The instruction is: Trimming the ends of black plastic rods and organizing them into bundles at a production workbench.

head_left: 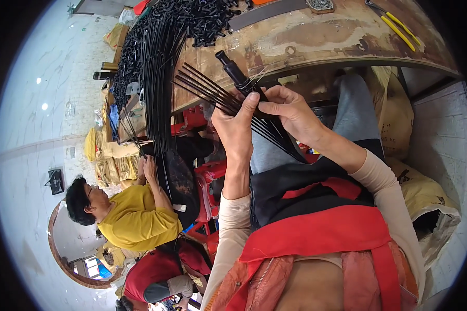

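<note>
My left hand [234, 133] is closed round a fan of thin black rods [203, 89] that look like umbrella ribs. Their ends spread out to the left, and the other ends run down over my lap. Beside them a stepped black plastic tube [232, 68] points up and away, its lower end between both hands. The left thumb presses near that lower end. Fingers of my right hand [300, 116] pinch at the same spot; what exactly they grip is hidden. A few fine pale strands [261, 74] stick out there.
A worn wooden table [316, 39] lies ahead, bearing a heap of black plastic pieces [205, 20], a long bundle of black rods [158, 88] and yellow-handled pliers [397, 28]. At left a person in a yellow top [135, 217] handles rods. Sacks [420, 189] stand at right.
</note>
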A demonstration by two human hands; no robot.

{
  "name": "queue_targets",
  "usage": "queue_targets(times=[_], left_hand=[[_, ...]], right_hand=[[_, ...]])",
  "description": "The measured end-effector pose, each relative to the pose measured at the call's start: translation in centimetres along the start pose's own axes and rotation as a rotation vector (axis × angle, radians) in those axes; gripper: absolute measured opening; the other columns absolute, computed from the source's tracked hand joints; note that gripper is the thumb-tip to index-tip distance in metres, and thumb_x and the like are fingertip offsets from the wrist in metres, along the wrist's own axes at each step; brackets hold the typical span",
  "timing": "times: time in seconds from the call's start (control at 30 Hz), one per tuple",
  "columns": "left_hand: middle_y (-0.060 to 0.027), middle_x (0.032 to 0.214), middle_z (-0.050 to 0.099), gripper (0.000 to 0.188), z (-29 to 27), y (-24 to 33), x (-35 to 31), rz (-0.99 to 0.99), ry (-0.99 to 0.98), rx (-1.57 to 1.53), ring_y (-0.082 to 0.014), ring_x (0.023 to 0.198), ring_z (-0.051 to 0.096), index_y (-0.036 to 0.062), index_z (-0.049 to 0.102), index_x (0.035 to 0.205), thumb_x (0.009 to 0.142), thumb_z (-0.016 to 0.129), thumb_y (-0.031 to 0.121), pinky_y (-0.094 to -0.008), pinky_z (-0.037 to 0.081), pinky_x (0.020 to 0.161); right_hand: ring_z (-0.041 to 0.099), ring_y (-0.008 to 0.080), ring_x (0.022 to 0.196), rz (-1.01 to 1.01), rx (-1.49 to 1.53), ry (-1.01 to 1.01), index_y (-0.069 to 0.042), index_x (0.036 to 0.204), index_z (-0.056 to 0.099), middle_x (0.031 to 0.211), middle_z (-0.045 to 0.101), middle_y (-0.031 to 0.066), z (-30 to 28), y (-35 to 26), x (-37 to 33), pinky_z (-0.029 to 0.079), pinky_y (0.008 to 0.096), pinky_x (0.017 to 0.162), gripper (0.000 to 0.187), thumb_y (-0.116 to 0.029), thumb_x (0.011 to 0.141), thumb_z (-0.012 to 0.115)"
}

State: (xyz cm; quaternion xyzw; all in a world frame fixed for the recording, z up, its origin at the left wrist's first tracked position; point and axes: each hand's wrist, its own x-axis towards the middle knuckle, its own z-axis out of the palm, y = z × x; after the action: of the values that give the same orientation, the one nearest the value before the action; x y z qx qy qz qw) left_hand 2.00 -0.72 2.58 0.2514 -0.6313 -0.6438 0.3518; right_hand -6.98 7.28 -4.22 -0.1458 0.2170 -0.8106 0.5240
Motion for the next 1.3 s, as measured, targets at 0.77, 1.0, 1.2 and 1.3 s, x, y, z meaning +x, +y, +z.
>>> queue_targets(times=[0.77, 1.0, 1.2, 1.3], left_hand=[[-0.0078, 0.095, 0.070, 0.016, 0.2, -0.6, -0.3, -0.088, 0.055, -0.021, -0.0123, 0.086, 0.064, -0.0005, 0.067, 0.098, 0.083, 0.073, 0.002, -0.0261, 0.050, 0.081], [-0.0098, 0.094, 0.071, 0.015, 0.0, -0.9, -0.1, -0.153, -0.032, -0.118, -0.0138, 0.087, 0.065, -0.0010, 0.068, 0.098, 0.083, 0.071, 0.000, -0.0268, 0.050, 0.082], [-0.0121, 0.095, 0.071, 0.014, 0.1, -0.7, -0.1, -0.093, 0.003, -0.036, -0.0166, 0.088, 0.067, -0.0033, 0.067, 0.098, 0.084, 0.069, -0.002, -0.0274, 0.052, 0.084], [-0.0132, 0.095, 0.071, 0.013, -0.1, -0.7, 0.1, -0.093, -0.012, -0.037, -0.0176, 0.089, 0.068, -0.0043, 0.066, 0.098, 0.085, 0.069, -0.002, -0.0275, 0.052, 0.083]], right_hand=[[0.059, 0.0073, 0.087, -0.191, -0.003, 0.083, -0.006, 0.089, 0.062, 0.089, 0.064, 0.0005, 0.6, 2.1, -0.8, 0.046, 0.0229, 0.082, 0.010, 0.001, 0.086, 0.068], [0.060, 0.0083, 0.088, -0.129, 0.066, 0.048, -0.005, 0.091, 0.066, 0.093, 0.066, 0.0019, -0.5, 1.6, -0.5, 0.046, 0.0237, 0.084, 0.005, -0.001, 0.088, 0.067], [0.062, 0.0113, 0.092, -0.047, 0.138, 0.074, -0.003, 0.097, 0.068, 0.096, 0.068, 0.0046, -0.8, 1.8, 0.0, 0.047, 0.0246, 0.087, 0.009, -0.003, 0.088, 0.066], [0.062, 0.0116, 0.093, -0.049, 0.103, 0.060, -0.002, 0.100, 0.068, 0.097, 0.068, 0.0051, -0.7, 1.8, -0.1, 0.047, 0.0250, 0.087, 0.011, -0.003, 0.089, 0.065]])
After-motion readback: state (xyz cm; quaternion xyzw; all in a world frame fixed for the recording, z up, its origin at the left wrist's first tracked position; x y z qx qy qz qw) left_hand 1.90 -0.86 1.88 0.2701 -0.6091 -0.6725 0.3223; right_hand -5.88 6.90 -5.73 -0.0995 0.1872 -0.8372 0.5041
